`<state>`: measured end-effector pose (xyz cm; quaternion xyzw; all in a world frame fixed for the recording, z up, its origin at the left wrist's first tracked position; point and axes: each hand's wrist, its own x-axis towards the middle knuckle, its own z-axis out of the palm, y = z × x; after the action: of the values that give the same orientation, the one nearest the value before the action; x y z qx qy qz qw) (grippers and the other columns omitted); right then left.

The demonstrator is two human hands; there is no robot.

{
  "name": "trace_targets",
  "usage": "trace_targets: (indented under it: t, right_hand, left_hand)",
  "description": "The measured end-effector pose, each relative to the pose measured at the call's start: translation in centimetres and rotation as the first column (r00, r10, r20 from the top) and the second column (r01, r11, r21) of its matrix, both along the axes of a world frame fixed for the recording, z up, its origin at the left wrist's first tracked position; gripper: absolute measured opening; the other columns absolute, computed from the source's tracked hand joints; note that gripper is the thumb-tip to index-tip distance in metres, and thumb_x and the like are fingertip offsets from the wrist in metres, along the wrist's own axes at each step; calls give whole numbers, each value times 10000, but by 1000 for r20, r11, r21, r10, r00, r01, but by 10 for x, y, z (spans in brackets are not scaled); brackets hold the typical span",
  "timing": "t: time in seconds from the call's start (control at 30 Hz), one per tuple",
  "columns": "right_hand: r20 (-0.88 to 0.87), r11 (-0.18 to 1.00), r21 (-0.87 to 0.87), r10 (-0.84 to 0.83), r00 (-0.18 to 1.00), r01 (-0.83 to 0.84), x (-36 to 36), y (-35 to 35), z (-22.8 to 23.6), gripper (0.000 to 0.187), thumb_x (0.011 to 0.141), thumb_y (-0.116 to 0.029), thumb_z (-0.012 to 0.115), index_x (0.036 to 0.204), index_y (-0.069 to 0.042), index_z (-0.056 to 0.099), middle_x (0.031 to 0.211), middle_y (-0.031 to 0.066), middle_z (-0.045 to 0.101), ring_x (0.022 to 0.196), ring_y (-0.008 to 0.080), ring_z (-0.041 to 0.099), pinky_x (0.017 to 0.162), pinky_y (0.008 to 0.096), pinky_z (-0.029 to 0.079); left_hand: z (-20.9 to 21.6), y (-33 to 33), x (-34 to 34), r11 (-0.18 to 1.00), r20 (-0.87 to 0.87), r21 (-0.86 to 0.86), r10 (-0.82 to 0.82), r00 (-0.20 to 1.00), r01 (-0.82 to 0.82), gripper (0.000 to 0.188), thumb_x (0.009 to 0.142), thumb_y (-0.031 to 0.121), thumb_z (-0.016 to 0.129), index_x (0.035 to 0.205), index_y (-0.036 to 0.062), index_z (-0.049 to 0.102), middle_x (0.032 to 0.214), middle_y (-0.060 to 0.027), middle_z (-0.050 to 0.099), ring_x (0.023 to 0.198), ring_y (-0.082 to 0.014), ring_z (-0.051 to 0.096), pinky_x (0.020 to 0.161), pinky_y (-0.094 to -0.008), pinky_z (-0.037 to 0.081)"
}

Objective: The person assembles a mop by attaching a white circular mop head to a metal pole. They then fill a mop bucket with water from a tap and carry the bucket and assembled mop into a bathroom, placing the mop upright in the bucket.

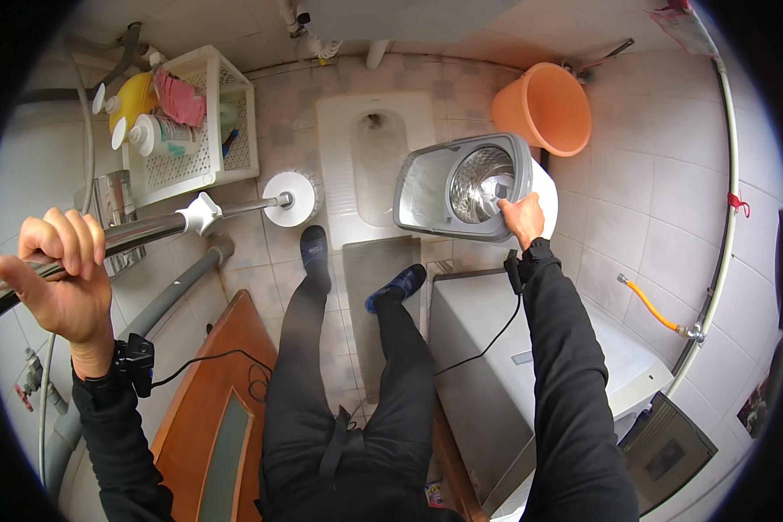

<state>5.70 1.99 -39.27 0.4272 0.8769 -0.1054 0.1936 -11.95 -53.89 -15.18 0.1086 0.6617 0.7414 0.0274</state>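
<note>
Through the head view I have my left hand (pixel 65 278) wrapped around the mop (pixel 152 231) near its upper end, and my right hand (pixel 522 219) clamped on the rim of the grey bucket (pixel 409 205) beside its metal basket (pixel 476 190). The bucket lies right of the mop head (pixel 289 200), apart from it, right hand nearer. The mop's long axis runs rightward and slightly up from my left grip, head pointing toward the bucket, whose own length runs left to right.

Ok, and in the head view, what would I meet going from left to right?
Left hand, white plastic basket, round mop head, squat toilet, grey bucket, orange bucket, short orange hose.
</note>
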Motion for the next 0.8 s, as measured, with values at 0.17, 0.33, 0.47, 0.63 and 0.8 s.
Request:
trace_targets:
  t: [0.17, 0.33, 0.47, 0.63, 0.8]
  right_hand:
    - [62, 974, 11, 224, 972, -226, -4, -17, -4, 610, 753, -383, 738, 1047, 96, 502, 961, 314, 651, 934, 457, 640, 841, 468, 502]
    - [83, 958, 26, 284, 955, -287, -4, -21, -15, 586, 754, -349, 773, 1047, 89, 516, 973, 304, 655, 938, 446, 647, 838, 463, 514]
    - [110, 954, 60, 285, 952, -293, -21, -21, -27, 563, 746, -322, 750, 1044, 95, 517, 951, 293, 665, 919, 435, 658, 831, 460, 525]
    - [224, 932, 54, 337, 914, -357, -60, -29, -39, 455, 771, -215, 661, 1067, 103, 527, 978, 273, 678, 934, 403, 675, 844, 428, 532]
    - [451, 857, 45, 441, 776, -513, -111, -55, -56, 365, 821, -200, 616, 1089, 48, 632, 1064, 205, 692, 1023, 302, 682, 863, 349, 540]
  left_hand:
    - [-6, -13, 8, 1000, -14, 3, 7, 1000, -7, 597, 950, 673, 355, 744, 114, 396, 622, 17, 376, 517, -86, 328, 541, -237, 328]
    - [-12, -22, 18, 999, -23, -19, 31, 999, -31, 604, 941, 685, 358, 745, 115, 400, 625, 15, 382, 527, -86, 335, 540, -237, 326]
    - [-20, -23, 23, 1000, -22, -29, 7, 1000, -8, 609, 933, 696, 357, 755, 116, 409, 630, 13, 390, 530, -90, 341, 530, -239, 325]
    - [-26, -25, 26, 999, 9, -22, 24, 1000, -24, 614, 926, 703, 365, 755, 114, 409, 627, 16, 388, 529, -89, 341, 527, -235, 329]
    - [-29, -34, 29, 997, 18, 4, 78, 997, -78, 624, 912, 718, 373, 761, 113, 408, 622, 17, 387, 519, -85, 333, 516, -232, 332]
